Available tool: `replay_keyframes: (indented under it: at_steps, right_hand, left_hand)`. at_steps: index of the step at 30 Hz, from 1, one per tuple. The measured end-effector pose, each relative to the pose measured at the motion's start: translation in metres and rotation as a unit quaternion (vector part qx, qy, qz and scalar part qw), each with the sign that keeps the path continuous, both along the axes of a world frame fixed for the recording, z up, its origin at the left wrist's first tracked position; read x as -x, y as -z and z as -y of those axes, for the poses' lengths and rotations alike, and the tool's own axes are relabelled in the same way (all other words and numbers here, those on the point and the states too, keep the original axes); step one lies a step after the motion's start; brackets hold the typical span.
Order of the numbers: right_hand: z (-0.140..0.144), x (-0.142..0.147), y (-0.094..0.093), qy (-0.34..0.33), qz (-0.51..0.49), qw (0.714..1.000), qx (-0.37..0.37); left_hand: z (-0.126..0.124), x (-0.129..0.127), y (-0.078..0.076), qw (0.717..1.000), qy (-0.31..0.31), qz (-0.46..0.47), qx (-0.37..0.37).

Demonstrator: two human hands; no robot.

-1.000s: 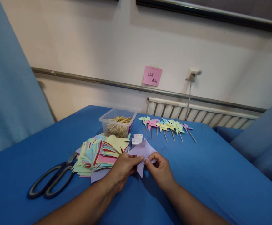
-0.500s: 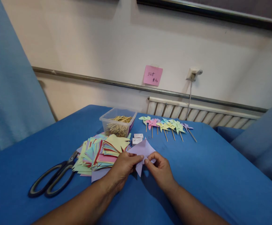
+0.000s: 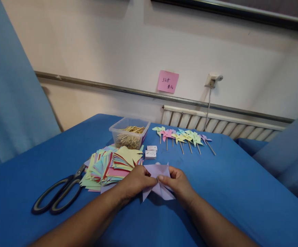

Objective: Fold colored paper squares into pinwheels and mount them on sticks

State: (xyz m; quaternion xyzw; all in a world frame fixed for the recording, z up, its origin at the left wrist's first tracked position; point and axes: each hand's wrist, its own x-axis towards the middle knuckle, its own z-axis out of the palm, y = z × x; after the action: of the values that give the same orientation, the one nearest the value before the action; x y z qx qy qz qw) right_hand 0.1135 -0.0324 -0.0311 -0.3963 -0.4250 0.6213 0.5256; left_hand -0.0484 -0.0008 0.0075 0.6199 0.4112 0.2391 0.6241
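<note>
Head view: lilac paper [image 3: 157, 181] now sits lower and flatter than a second ago, near centre of the blue table [image 3: 241, 192]. Left hand [image 3: 135, 181] and right hand [image 3: 178, 183] both pinch it at the middle, another flap apparently folded inward. Paper stack [image 3: 110, 166] lies just left.
</note>
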Motion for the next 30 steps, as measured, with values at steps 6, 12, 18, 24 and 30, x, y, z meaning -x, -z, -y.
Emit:
replay_keyframes:
  at_steps: [6,12,18,24,30]
  right_hand:
    - [0.0,0.001,-0.007,0.025,-0.009,0.999,-0.024]
    - [0.001,0.001,-0.006,0.032,0.011,0.998,-0.045]
    - [0.001,0.006,-0.004,0.074,0.039,0.994,-0.065]
    - [-0.001,0.011,-0.001,0.176,-0.078,0.981,-0.035]
    - [-0.001,0.012,0.004,0.234,-0.053,0.969,-0.051]
  left_hand:
    - [0.0,0.002,0.003,0.999,0.01,-0.002,-0.036]
    - [0.0,0.003,0.0,0.999,0.02,-0.019,-0.044]
    - [0.001,-0.002,-0.003,0.998,-0.015,-0.022,-0.052]
    - [0.012,-0.016,0.001,0.969,-0.139,0.166,0.122]
    - [0.024,-0.025,0.008,0.919,-0.141,0.286,0.233]
